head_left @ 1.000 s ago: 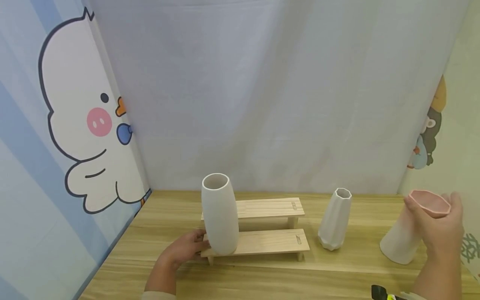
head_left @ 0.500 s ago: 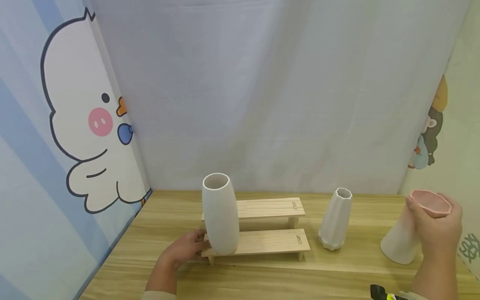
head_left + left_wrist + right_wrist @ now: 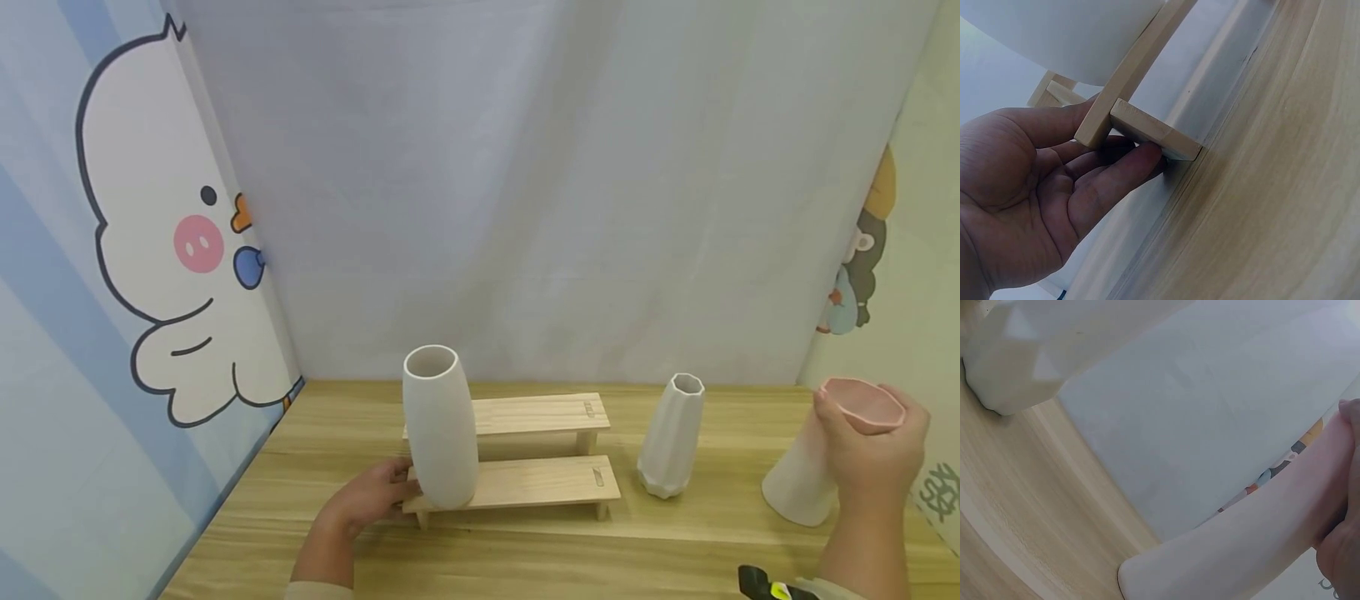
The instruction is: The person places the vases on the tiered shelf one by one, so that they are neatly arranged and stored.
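Note:
At the left end of a two-step wooden stand (image 3: pixel 543 483), my left hand (image 3: pixel 371 497) grips the lower shelf. In the left wrist view, fingers (image 3: pixel 1119 172) curl under the shelf end against its short leg, with the thumb up by the board. On that lower shelf, close to the hand, stands a tall white vase (image 3: pixel 442 442). Far right, my right hand (image 3: pixel 873 458) holds a white vase with a pink inside (image 3: pixel 798 483) round its upper part. This vase's base is at the table in the right wrist view, where its body (image 3: pixel 1229 540) slants.
A smaller white faceted vase (image 3: pixel 671 437) stands on the wooden table (image 3: pixel 570 567) between the stand and the right hand. A grey-white curtain (image 3: pixel 525 208) hangs behind the table. Printed cloth walls (image 3: pixel 142 250) close off both sides. A black object (image 3: pixel 753 581) shows by the right sleeve.
Both hands keep their holds. The right forearm has shifted slightly left; the vases and the stand stay in place.

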Motion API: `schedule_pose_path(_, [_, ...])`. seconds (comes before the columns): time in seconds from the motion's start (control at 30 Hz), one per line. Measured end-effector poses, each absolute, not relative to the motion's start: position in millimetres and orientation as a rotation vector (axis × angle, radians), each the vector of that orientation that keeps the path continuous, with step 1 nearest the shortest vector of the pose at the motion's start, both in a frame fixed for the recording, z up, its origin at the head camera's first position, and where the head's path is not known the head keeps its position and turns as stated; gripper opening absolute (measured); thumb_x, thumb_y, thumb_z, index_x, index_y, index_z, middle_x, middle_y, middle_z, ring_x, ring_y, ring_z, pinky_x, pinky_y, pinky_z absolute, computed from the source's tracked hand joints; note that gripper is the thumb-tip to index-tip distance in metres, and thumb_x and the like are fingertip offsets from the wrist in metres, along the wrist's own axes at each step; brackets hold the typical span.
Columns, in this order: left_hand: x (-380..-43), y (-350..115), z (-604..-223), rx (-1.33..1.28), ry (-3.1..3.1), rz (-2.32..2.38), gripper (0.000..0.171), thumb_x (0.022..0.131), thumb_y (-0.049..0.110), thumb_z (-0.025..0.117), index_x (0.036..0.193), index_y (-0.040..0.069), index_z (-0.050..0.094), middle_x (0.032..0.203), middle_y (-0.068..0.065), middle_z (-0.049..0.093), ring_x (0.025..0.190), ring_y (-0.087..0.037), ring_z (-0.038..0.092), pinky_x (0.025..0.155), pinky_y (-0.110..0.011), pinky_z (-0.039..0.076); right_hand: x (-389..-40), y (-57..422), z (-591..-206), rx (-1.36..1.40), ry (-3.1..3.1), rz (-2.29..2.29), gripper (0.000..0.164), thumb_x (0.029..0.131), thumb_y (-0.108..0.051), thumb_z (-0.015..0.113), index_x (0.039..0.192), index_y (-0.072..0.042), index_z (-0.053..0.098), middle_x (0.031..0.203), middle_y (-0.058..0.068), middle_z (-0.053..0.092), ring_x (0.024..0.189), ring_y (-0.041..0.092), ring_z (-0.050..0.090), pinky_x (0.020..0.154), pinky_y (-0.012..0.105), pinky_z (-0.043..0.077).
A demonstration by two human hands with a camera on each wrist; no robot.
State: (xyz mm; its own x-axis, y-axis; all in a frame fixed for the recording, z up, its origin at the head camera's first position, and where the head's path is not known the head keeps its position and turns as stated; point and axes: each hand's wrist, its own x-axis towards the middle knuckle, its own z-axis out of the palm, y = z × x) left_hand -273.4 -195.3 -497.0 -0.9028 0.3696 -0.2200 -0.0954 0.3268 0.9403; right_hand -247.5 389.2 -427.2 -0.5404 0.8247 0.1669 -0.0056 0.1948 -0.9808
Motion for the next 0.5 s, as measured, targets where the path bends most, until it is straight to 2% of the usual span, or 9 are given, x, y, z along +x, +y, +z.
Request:
schedule_pose_path(0.27, [-272.5, -195.1, -496.6, 0.258, 2.197, 1.609, 0.071, 0.095, 0.032, 0.065, 0.145, -0.009, 0.036, 0.136, -0.025, 0.055, 0.112, -0.028, 0.062, 0.090, -0.047, 0.056, -246.7, 385.2, -426.4, -0.795, -1.698, 1.400, 0.079, 0.074, -0.033, 0.084, 0.140, -0.034, 0.041, 0.132, -0.011, 0.047, 0.121, 0.008, 0.047, 0.106, 0.022, 0.041])
schedule_pose_path(0.5, [-271.9, -195.1, -495.7, 0.247, 2.201, 1.611, 0.073, 0.095, 0.034, 0.065, 0.146, -0.008, 0.035, 0.137, -0.025, 0.054, 0.113, -0.029, 0.062, 0.090, -0.047, 0.056, -244.3, 385.3, -423.1, -0.766, -1.630, 1.388, 0.075, 0.073, -0.030, 0.084, 0.137, -0.031, 0.045, 0.123, -0.012, 0.048, 0.111, 0.002, 0.049, 0.103, 0.021, 0.043])
